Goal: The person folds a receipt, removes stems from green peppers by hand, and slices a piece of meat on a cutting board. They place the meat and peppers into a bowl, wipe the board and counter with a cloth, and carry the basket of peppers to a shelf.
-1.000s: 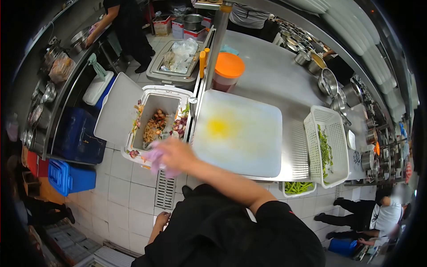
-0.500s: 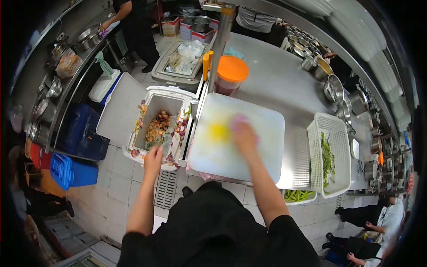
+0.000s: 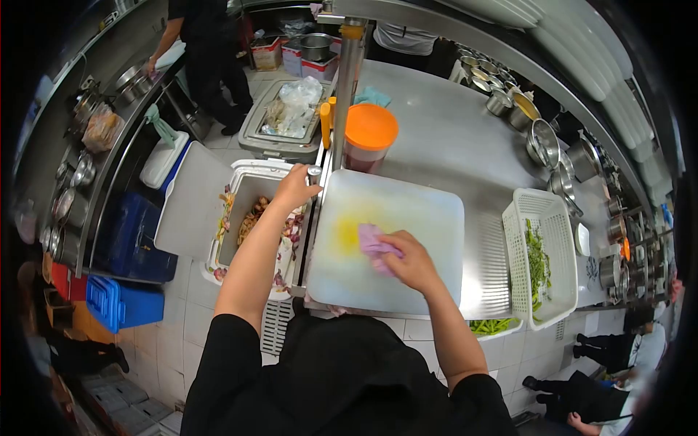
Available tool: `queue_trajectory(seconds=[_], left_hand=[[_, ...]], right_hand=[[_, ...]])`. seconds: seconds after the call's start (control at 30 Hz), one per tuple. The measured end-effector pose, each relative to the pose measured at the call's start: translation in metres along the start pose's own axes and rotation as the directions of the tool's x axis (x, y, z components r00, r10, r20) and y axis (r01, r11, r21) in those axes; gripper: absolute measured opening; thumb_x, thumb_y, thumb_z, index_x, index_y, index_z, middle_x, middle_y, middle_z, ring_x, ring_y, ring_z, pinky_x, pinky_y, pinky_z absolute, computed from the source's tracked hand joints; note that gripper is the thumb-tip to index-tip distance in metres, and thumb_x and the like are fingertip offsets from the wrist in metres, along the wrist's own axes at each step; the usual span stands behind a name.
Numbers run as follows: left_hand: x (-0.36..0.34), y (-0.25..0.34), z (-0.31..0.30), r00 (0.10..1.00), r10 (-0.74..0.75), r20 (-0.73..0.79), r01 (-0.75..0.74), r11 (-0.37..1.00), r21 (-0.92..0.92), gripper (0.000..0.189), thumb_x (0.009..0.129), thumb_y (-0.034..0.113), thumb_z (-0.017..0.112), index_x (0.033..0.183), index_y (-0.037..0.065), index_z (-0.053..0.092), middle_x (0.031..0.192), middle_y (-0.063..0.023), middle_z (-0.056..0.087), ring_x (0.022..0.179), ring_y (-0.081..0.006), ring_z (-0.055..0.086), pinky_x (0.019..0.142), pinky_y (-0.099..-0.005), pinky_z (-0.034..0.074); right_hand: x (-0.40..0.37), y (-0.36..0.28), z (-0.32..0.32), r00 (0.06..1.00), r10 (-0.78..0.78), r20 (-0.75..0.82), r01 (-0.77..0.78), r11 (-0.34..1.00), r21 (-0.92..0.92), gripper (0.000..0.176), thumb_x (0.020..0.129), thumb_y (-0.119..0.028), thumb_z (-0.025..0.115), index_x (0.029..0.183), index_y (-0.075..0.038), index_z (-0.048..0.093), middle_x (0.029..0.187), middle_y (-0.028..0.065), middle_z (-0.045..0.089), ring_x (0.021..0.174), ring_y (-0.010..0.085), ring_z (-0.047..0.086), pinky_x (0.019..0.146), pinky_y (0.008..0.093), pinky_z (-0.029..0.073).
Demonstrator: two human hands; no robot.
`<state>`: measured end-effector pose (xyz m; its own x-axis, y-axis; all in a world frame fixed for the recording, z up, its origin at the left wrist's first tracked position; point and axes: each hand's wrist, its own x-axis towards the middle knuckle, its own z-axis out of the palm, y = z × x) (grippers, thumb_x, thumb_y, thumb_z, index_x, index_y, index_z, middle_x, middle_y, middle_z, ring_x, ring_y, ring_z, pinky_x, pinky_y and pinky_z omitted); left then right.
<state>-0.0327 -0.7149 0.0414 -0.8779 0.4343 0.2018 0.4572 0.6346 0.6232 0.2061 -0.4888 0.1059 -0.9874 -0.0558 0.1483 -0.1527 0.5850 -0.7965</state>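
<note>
Pink cloth (image 3: pixel 372 240) lies bunched under our right hand (image 3: pixel 407 260), whose fingers are closed down over it. It rests on the white cutting board (image 3: pixel 425 207), just at 3 o'clock of the yellow stain (image 3: pixel 347 234). A second ago that hand held the cloth over the scrap bin (image 3: pixel 254 167), at 9 o'clock of the board. It has since come back and drawn nearer to us. Our left hand (image 3: pixel 294 187) has risen from the bin's near rim to the board's far left corner. Its fingers are bent there, but we cannot tell whether they grip anything. The stain still shows, so the board is not yet clean. An orange-lidded container (image 3: pixel 371 125) stands at 12 o'clock, a basket (image 3: pixel 542 195) of green beans at 3.
</note>
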Motion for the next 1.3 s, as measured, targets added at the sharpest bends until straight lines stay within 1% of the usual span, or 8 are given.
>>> queue_trajectory(seconds=[0.17,0.37,0.5,0.57,0.6,0.7,1.0,1.3], left_hand=[[0.044,-0.014,0.004,0.999,0.005,0.048,-0.004,1.0,-0.024,0.047,0.077,0.029,0.069,0.116,0.005,0.057,0.112,-0.0138,0.056,0.105,-0.0324,0.056,0.087,-0.0403,0.046],[0.047,-0.049,-0.044,0.998,0.062,-0.008,-0.062,0.959,-0.277,0.048,0.081,0.03,0.069,0.121,0.006,0.056,0.112,-0.0142,0.06,0.099,-0.0266,0.059,0.083,-0.036,0.048],[0.005,-0.102,-0.089,0.979,-0.201,0.037,0.173,0.72,-0.672,0.039,0.086,0.023,0.066,0.12,0.008,0.057,0.098,-0.0042,0.061,0.067,-0.0092,0.055,0.059,-0.0227,0.046],[-0.026,-0.116,-0.109,0.953,-0.295,0.073,0.268,0.7,-0.663,0.034,0.087,0.02,0.064,0.118,0.008,0.058,0.095,-0.0031,0.06,0.064,-0.0076,0.055,0.054,-0.02,0.043],[-0.042,-0.123,-0.114,0.949,-0.308,0.072,0.282,0.717,-0.638,0.033,0.088,0.02,0.063,0.117,0.007,0.058,0.094,-0.0029,0.06,0.064,-0.0071,0.054,0.053,-0.0196,0.042],[-0.088,-0.143,-0.126,0.915,-0.39,0.103,0.366,0.697,-0.617,0.031,0.089,0.021,0.061,0.116,0.005,0.057,0.089,-0.0023,0.059,0.064,-0.0065,0.054,0.053,-0.0191,0.041],[-0.138,-0.1,-0.091,0.925,-0.339,0.172,0.368,0.681,-0.633,0.029,0.093,0.021,0.056,0.118,0.005,0.055,0.096,-0.0032,0.062,0.065,-0.0051,0.052,0.057,-0.0185,0.041],[-0.16,0.085,-0.017,0.976,-0.01,0.218,0.165,0.688,-0.707,0.029,0.091,0.02,0.06,0.115,0.003,0.057,0.091,-0.0012,0.059,0.067,-0.0075,0.053,0.059,-0.0204,0.041]], right_hand=[[0.005,-0.024,0.034,0.996,0.09,-0.019,-0.09,0.996,0.01,0.033,0.074,-0.016,0.06,0.105,-0.005,0.065,0.099,0.0128,0.061,0.091,0.0296,0.059,0.081,0.0363,0.048],[0.11,-0.068,0.123,0.896,-0.363,0.255,0.405,0.905,-0.133,0.043,0.073,-0.009,0.061,0.116,-0.015,0.061,0.104,0.0113,0.059,0.096,0.0322,0.055,0.085,0.0403,0.045],[0.202,-0.031,0.156,0.949,-0.315,0.01,0.294,0.872,-0.392,0.037,0.074,-0.008,0.063,0.111,-0.013,0.062,0.106,0.0139,0.06,0.095,0.0338,0.055,0.083,0.0417,0.046],[0.213,0.018,0.179,0.909,-0.347,-0.23,0.154,0.794,-0.588,0.033,0.075,-0.007,0.06,0.107,-0.01,0.062,0.104,0.0163,0.059,0.092,0.0348,0.055,0.081,0.0423,0.045],[0.204,0.03,0.189,0.977,-0.108,-0.185,-0.022,0.807,-0.59,0.032,0.076,-0.006,0.056,0.108,-0.007,0.061,0.102,0.0193,0.057,0.096,0.0364,0.053,0.082,0.0444,0.044],[0.161,-0.001,0.223,0.972,-0.088,-0.216,-0.094,0.7,-0.708,0.028,0.076,-0.006,0.054,0.103,-0.006,0.061,0.102,0.0209,0.055,0.099,0.0378,0.05,0.083,0.0465,0.042],[-0.033,-0.056,0.21,0.851,0.063,0.521,0.015,0.989,-0.145,0.022,0.074,-0.012,0.062,0.096,-0.009,0.064,0.099,0.0173,0.059,0.098,0.0349,0.055,0.081,0.0446,0.044],[-0.209,-0.052,0.001,0.95,0.146,-0.277,-0.207,0.956,-0.207,0.039,0.075,-0.013,0.065,0.114,-0.01,0.06,0.093,0.0153,0.06,0.093,0.0335,0.055,0.08,0.0426,0.045]])
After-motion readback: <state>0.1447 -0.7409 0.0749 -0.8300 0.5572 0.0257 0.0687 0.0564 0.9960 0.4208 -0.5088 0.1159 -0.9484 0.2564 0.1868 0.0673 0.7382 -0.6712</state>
